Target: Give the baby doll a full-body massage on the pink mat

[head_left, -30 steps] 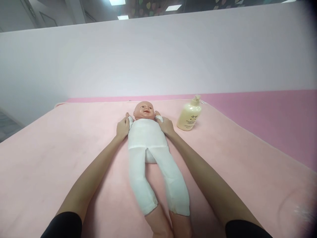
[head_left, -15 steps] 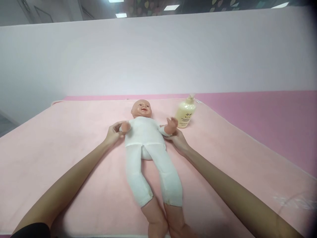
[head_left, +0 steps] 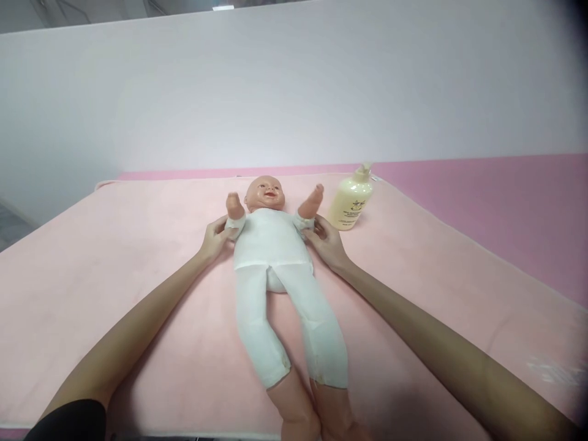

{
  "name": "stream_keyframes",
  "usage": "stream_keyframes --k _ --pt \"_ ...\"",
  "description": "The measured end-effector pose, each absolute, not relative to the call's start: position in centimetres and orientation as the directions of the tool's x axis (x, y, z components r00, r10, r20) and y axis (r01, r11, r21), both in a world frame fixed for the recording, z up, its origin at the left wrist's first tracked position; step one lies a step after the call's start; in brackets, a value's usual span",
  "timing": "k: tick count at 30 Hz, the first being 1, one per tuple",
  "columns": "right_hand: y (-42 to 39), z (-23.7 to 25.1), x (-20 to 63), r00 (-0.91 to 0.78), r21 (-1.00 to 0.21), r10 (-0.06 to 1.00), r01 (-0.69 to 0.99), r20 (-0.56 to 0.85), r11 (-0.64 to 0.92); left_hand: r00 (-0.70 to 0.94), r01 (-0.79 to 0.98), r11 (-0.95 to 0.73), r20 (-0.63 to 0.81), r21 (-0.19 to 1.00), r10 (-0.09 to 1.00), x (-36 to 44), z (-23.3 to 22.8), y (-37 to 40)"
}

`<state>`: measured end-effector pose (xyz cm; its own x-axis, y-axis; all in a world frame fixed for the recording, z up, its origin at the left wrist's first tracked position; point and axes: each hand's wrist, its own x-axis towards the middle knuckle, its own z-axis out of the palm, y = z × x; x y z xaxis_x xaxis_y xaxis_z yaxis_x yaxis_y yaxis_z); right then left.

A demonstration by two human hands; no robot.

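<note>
A baby doll (head_left: 274, 242) with a white cloth body lies on its back, its head away from me and its feet at the near edge. My left hand (head_left: 215, 240) is closed around the doll's arm on the left, just below the plastic hand. On the other side my right hand (head_left: 328, 244) grips the doll's right-side arm at the white sleeve. Both plastic doll hands point up past my fingers. Some of my fingertips are hidden behind the doll's arms. Close beyond my right hand stands a pale yellow pump bottle (head_left: 351, 201).
Under the doll spreads a pink towel (head_left: 160, 214). A darker pink surface (head_left: 482, 214) shows along its right and far edges. Behind it rises a white panel (head_left: 294, 86).
Both doll arms have been raised, so their hands now point up toward the head. My hands have shifted slightly with them. The camera view has tilted down a little.
</note>
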<state>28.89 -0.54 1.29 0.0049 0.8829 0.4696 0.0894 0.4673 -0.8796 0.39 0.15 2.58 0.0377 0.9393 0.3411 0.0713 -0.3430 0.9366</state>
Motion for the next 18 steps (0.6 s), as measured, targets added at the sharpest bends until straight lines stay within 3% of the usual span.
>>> stream_keyframes --k 3,8,14,18 --pt "1.7 1.4 27.4 0.086 -0.867 0.869 0.166 0.488 0.471 -0.059 0.223 -0.35 0.371 0.91 0.927 1.2 2.3 1.8" --pt "4.2 1.2 26.3 0.226 -0.894 0.885 0.298 0.408 0.335 -0.225 0.532 -0.144 0.303 0.834 0.926 1.8 2.3 3.5" --pt "5.1 1.4 25.9 0.328 -0.866 0.913 0.497 0.242 0.051 -0.252 0.685 0.054 0.166 0.726 0.953 2.1 3.7 4.2" --pt "4.8 1.1 25.9 0.318 -0.878 0.904 0.464 0.286 0.115 -0.25 0.659 0.01 0.207 0.752 0.946 2.0 3.2 4.0"
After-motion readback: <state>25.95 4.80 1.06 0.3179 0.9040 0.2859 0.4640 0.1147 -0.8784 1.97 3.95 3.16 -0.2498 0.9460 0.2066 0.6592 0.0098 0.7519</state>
